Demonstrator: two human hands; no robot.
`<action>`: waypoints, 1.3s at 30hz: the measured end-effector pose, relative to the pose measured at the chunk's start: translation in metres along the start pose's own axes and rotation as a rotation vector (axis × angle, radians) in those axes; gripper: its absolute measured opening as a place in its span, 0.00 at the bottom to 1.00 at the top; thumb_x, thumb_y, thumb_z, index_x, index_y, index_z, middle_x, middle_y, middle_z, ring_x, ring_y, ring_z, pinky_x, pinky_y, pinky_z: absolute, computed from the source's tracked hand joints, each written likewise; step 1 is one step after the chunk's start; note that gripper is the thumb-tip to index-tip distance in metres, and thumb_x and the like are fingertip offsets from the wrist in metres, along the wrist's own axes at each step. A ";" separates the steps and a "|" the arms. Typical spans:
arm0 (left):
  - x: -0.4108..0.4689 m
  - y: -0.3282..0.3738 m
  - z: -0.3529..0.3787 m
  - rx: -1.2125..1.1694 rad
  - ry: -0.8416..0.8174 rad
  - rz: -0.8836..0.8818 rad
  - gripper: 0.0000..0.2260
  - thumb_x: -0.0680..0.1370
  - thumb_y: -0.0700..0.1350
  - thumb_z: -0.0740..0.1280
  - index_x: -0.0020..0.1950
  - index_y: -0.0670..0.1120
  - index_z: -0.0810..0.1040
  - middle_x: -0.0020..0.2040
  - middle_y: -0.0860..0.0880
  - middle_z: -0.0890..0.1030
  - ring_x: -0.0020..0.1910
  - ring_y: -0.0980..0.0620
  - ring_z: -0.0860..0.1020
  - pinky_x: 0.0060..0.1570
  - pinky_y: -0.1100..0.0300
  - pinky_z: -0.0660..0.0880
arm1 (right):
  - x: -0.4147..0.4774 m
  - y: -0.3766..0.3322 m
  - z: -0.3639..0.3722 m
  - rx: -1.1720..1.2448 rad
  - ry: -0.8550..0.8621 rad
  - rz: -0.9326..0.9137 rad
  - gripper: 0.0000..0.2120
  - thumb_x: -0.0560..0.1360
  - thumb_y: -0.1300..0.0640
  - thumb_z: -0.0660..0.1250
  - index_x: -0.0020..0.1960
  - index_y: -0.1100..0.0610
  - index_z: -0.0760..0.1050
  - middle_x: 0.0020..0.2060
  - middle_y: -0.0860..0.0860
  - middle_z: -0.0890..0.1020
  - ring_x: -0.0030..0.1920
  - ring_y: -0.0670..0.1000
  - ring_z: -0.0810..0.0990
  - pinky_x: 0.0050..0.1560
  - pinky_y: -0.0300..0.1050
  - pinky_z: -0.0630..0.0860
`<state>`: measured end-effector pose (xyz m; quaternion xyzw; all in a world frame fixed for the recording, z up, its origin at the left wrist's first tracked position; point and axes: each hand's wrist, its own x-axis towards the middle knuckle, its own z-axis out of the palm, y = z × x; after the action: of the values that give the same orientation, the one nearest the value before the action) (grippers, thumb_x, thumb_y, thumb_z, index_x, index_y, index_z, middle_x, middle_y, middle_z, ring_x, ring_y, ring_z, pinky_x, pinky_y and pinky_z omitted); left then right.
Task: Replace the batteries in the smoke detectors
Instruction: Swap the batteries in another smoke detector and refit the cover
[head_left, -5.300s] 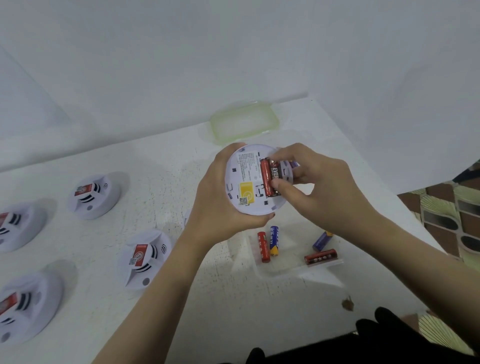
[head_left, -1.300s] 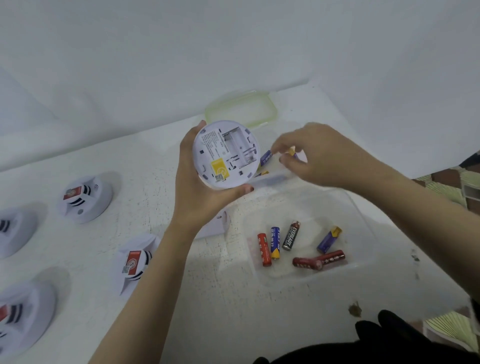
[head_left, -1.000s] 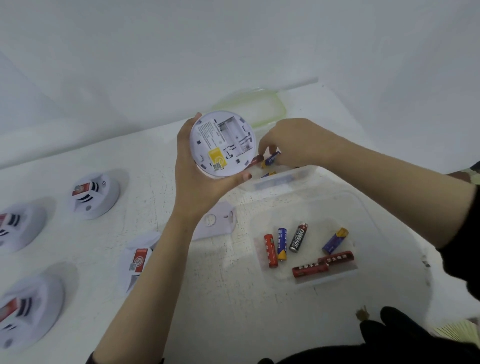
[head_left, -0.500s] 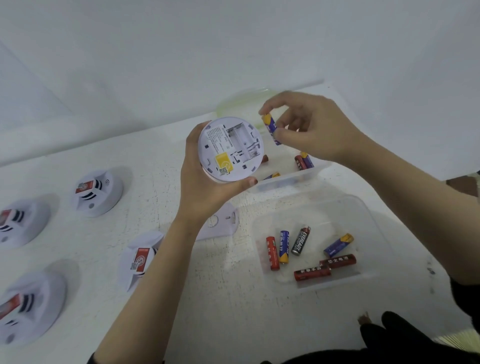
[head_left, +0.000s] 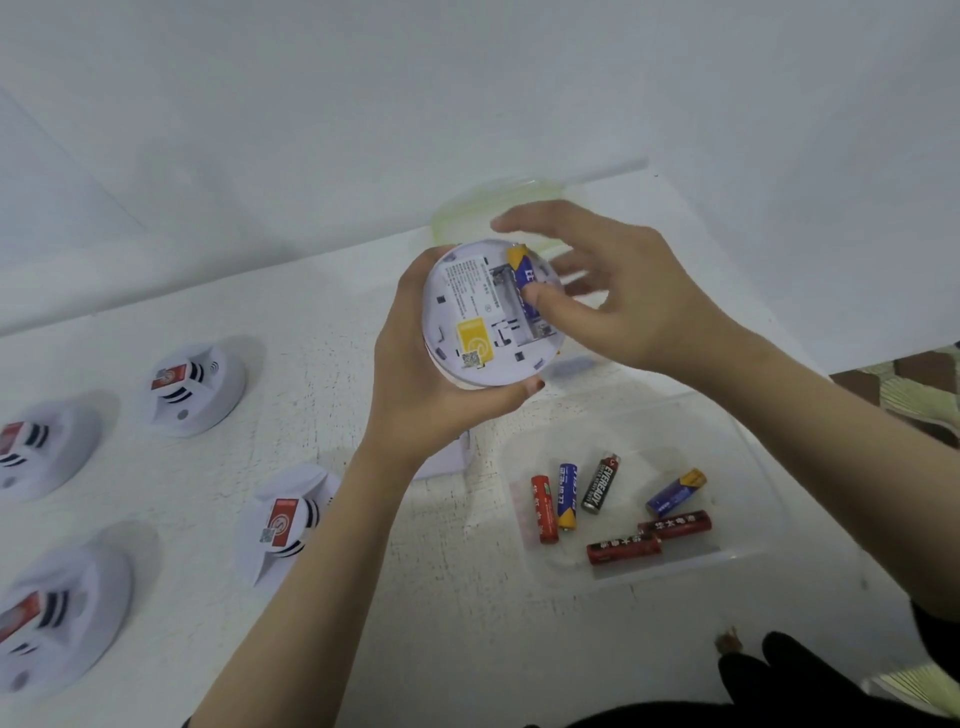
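Observation:
My left hand holds a round white smoke detector with its back towards me and its battery bay uncovered. A blue and yellow battery lies in the right slot of the bay, its yellow end at the top. My right hand presses its thumb on that battery, the other fingers spread behind the detector's rim. A clear tray at the lower right holds several loose batteries, red, blue and black. The white cover of the detector lies on the table under my left wrist.
Several other smoke detectors sit face up on the white table at the left. A pale green lid lies by the wall. A second clear box is mostly hidden behind my hands. The table edge runs along the right.
My right hand took a blue battery from the far box, carried it to the detector and now presses it into the bay. The detector has tilted a little towards me.

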<state>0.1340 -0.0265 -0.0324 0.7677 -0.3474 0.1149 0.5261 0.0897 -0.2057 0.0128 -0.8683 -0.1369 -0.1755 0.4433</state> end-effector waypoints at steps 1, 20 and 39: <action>0.000 0.000 0.000 0.000 -0.001 0.011 0.35 0.62 0.49 0.77 0.65 0.53 0.65 0.59 0.73 0.72 0.60 0.70 0.73 0.56 0.74 0.70 | -0.001 -0.002 0.000 0.052 -0.019 0.019 0.17 0.75 0.64 0.64 0.62 0.52 0.73 0.56 0.44 0.77 0.50 0.47 0.80 0.44 0.35 0.78; 0.006 0.000 -0.004 0.006 0.168 0.162 0.38 0.61 0.53 0.76 0.65 0.41 0.66 0.60 0.55 0.73 0.60 0.64 0.73 0.61 0.62 0.71 | -0.003 -0.008 0.008 -0.096 0.110 -0.299 0.14 0.73 0.69 0.60 0.55 0.68 0.79 0.52 0.54 0.81 0.46 0.45 0.78 0.43 0.24 0.72; 0.016 -0.021 -0.006 -0.100 0.051 -0.093 0.41 0.62 0.48 0.79 0.68 0.36 0.63 0.63 0.54 0.72 0.63 0.62 0.73 0.60 0.64 0.72 | 0.023 0.038 -0.024 -1.058 -0.485 0.212 0.14 0.73 0.51 0.65 0.59 0.48 0.78 0.45 0.43 0.80 0.54 0.50 0.78 0.43 0.42 0.68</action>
<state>0.1604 -0.0239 -0.0363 0.7526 -0.3034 0.0923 0.5771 0.1205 -0.2450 0.0085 -0.9956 -0.0406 0.0290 -0.0789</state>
